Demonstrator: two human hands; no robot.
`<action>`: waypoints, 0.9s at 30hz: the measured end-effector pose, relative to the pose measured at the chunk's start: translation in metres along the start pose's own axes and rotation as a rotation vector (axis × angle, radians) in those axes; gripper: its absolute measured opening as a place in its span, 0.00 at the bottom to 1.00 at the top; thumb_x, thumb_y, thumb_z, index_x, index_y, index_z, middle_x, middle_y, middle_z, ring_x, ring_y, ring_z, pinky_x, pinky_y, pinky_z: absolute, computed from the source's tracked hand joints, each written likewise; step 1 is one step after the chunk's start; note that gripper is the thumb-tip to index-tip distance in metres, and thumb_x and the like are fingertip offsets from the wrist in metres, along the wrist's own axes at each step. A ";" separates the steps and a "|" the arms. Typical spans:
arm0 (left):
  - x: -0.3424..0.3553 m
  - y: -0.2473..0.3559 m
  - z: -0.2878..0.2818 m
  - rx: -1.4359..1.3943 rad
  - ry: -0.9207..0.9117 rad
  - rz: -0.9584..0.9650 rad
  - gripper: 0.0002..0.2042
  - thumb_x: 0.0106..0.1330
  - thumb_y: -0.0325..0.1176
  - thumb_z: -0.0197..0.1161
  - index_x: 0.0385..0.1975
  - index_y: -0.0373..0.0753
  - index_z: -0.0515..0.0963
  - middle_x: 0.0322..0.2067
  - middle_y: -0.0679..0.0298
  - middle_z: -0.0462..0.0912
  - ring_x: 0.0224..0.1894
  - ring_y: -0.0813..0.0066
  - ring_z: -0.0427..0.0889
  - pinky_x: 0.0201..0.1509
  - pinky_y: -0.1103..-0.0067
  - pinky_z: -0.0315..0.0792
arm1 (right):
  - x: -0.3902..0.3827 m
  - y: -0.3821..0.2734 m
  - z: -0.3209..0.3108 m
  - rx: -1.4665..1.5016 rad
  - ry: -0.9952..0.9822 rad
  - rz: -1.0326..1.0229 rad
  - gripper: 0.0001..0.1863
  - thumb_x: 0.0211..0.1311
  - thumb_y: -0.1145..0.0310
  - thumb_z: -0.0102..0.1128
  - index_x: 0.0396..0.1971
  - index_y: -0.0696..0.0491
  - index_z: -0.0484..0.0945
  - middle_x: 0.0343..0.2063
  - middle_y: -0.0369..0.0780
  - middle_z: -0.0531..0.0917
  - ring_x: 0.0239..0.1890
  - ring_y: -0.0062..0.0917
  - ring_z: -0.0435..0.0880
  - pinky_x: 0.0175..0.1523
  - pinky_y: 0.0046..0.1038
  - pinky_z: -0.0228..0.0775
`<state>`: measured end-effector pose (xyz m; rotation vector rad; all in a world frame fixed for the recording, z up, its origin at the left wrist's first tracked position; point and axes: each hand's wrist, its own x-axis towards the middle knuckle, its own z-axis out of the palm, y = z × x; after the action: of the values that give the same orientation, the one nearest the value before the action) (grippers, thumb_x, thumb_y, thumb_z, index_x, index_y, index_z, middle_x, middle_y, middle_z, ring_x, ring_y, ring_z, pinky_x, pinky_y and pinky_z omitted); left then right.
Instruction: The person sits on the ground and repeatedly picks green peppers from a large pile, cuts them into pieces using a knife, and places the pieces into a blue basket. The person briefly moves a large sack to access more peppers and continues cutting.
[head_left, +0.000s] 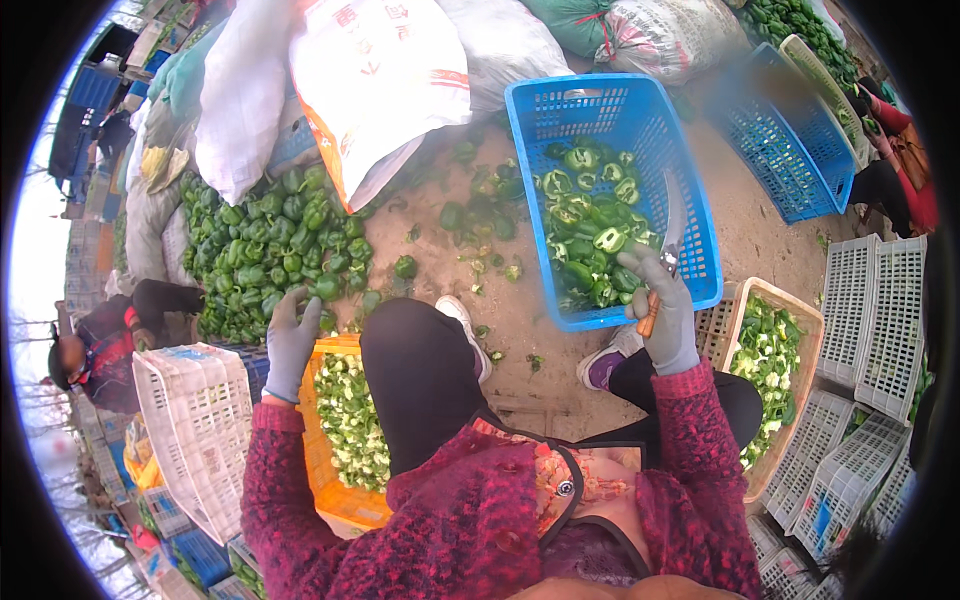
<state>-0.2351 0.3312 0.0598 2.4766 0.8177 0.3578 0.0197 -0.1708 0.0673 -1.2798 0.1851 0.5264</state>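
My left hand [293, 340], in a grey glove, is at the near edge of a heap of whole green bell peppers [265, 240]. Its fingers are apart and nothing shows between them. In my right hand [665, 310], also gloved, is a knife [675, 215] with a wooden handle and a curved blade pointing away from me. That hand is over the near right part of a blue plastic crate [712, 225]. Cut green peppers [595, 235] lie inside the crate, several showing pale insides.
An orange crate [325, 490] of pale-topped green pepper pieces stands beside my left leg. A cream crate [815, 335] with green pieces is at my right. Stuffed sacks [385, 80] line the far side. Stacked grey crates [850, 310] stand right; other people sit at both sides.
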 end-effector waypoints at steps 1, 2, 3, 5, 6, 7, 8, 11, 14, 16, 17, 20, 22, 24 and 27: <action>0.041 0.016 0.027 -0.020 -0.071 0.115 0.20 0.69 0.42 0.66 0.54 0.35 0.80 0.45 0.51 0.86 0.46 0.61 0.87 0.49 0.68 0.80 | -0.001 0.000 0.007 -0.082 -0.036 -0.033 0.26 0.75 0.58 0.56 0.64 0.60 0.72 0.53 0.46 0.84 0.19 0.12 0.66 0.28 0.21 0.69; 0.086 0.030 0.064 -0.010 -0.227 0.091 0.21 0.69 0.45 0.65 0.54 0.35 0.80 0.49 0.50 0.85 0.46 0.62 0.88 0.50 0.68 0.80 | 0.000 0.001 0.013 -0.163 -0.071 -0.065 0.26 0.75 0.59 0.57 0.64 0.60 0.72 0.52 0.46 0.85 0.18 0.12 0.67 0.27 0.20 0.69; 0.124 0.041 0.106 -0.003 -0.372 0.115 0.23 0.68 0.47 0.64 0.54 0.35 0.80 0.50 0.48 0.85 0.47 0.60 0.88 0.51 0.68 0.79 | 0.002 0.001 0.018 -0.288 -0.060 -0.044 0.26 0.75 0.59 0.57 0.63 0.60 0.72 0.51 0.46 0.85 0.18 0.12 0.68 0.26 0.20 0.69; 0.182 0.046 0.195 0.240 -0.627 0.082 0.29 0.65 0.50 0.62 0.57 0.31 0.77 0.52 0.45 0.85 0.52 0.48 0.86 0.57 0.64 0.77 | 0.008 0.003 0.026 -0.277 -0.102 -0.068 0.26 0.74 0.59 0.58 0.63 0.61 0.72 0.49 0.47 0.86 0.17 0.13 0.70 0.25 0.20 0.70; 0.205 0.040 0.237 0.388 -0.765 0.012 0.31 0.63 0.51 0.63 0.57 0.31 0.77 0.52 0.44 0.85 0.53 0.48 0.86 0.57 0.63 0.77 | 0.012 0.005 0.028 -0.290 -0.077 -0.033 0.26 0.74 0.59 0.58 0.63 0.61 0.72 0.49 0.47 0.86 0.17 0.13 0.71 0.25 0.21 0.71; 0.220 0.030 0.280 0.547 -0.887 -0.057 0.32 0.62 0.52 0.64 0.58 0.31 0.77 0.52 0.44 0.85 0.53 0.47 0.85 0.56 0.63 0.77 | 0.016 0.007 0.030 -0.318 -0.105 -0.073 0.26 0.74 0.60 0.58 0.63 0.61 0.72 0.48 0.47 0.86 0.17 0.13 0.71 0.25 0.21 0.72; 0.224 0.017 0.317 0.525 -0.848 -0.070 0.32 0.61 0.52 0.65 0.57 0.32 0.78 0.52 0.44 0.85 0.53 0.48 0.85 0.57 0.63 0.77 | 0.020 0.008 0.029 -0.256 -0.068 0.020 0.26 0.73 0.60 0.58 0.62 0.61 0.72 0.48 0.47 0.86 0.17 0.14 0.72 0.25 0.22 0.73; 0.217 -0.019 0.408 0.448 -0.768 -0.186 0.31 0.58 0.52 0.68 0.55 0.33 0.79 0.52 0.43 0.85 0.53 0.49 0.86 0.57 0.63 0.78 | 0.035 0.016 0.026 -0.250 -0.053 0.069 0.26 0.73 0.60 0.58 0.63 0.62 0.72 0.48 0.47 0.87 0.16 0.14 0.73 0.25 0.22 0.73; 0.204 -0.038 0.456 0.355 -0.657 -0.303 0.32 0.56 0.51 0.70 0.53 0.32 0.79 0.51 0.43 0.85 0.53 0.50 0.86 0.55 0.62 0.78 | 0.047 0.022 0.023 -0.218 0.011 0.219 0.26 0.73 0.60 0.58 0.63 0.61 0.72 0.47 0.45 0.87 0.17 0.14 0.73 0.25 0.22 0.73; 0.191 -0.045 0.462 0.337 -0.408 -0.294 0.32 0.55 0.51 0.72 0.54 0.32 0.77 0.49 0.44 0.85 0.52 0.51 0.86 0.53 0.61 0.79 | 0.052 0.024 0.023 -0.289 0.015 0.235 0.25 0.73 0.60 0.57 0.63 0.60 0.72 0.46 0.44 0.87 0.17 0.15 0.73 0.26 0.22 0.73; 0.187 -0.047 0.458 0.126 -0.400 -0.470 0.31 0.52 0.40 0.73 0.55 0.32 0.75 0.44 0.49 0.86 0.47 0.56 0.87 0.48 0.65 0.80 | 0.054 0.024 0.023 -0.303 0.009 0.233 0.25 0.74 0.60 0.57 0.63 0.60 0.72 0.46 0.44 0.87 0.17 0.15 0.74 0.27 0.22 0.73; 0.183 -0.045 0.414 -0.616 -0.272 -0.593 0.31 0.48 0.25 0.68 0.59 0.34 0.72 0.45 0.54 0.84 0.45 0.62 0.86 0.47 0.70 0.80 | 0.052 0.024 0.026 -0.318 -0.036 0.182 0.25 0.74 0.60 0.57 0.63 0.60 0.72 0.44 0.43 0.88 0.19 0.15 0.74 0.28 0.21 0.73; 0.185 -0.022 0.378 -1.040 -0.406 -0.535 0.40 0.45 0.17 0.60 0.67 0.38 0.67 0.51 0.57 0.79 0.46 0.63 0.83 0.51 0.70 0.80 | 0.048 0.023 0.027 -0.193 -0.060 0.148 0.25 0.74 0.60 0.60 0.63 0.60 0.72 0.43 0.42 0.88 0.19 0.14 0.75 0.28 0.21 0.72; 0.189 0.024 0.346 -1.225 -0.514 -0.498 0.43 0.47 0.17 0.59 0.71 0.41 0.64 0.54 0.56 0.78 0.49 0.61 0.82 0.53 0.67 0.80 | 0.042 0.022 0.026 -0.137 -0.046 0.192 0.27 0.72 0.61 0.63 0.64 0.60 0.72 0.40 0.40 0.88 0.20 0.14 0.76 0.28 0.20 0.72; 0.180 0.122 0.292 -1.394 -0.709 -0.208 0.44 0.49 0.21 0.60 0.74 0.44 0.60 0.56 0.57 0.76 0.54 0.58 0.80 0.56 0.62 0.79 | 0.036 0.016 0.024 -0.237 -0.056 0.104 0.31 0.69 0.61 0.68 0.65 0.60 0.71 0.38 0.37 0.87 0.21 0.13 0.76 0.29 0.19 0.71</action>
<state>0.0792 0.2466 -0.1039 1.0458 0.2825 -0.0687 0.0396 -0.1355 0.0451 -1.4893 0.1462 0.6876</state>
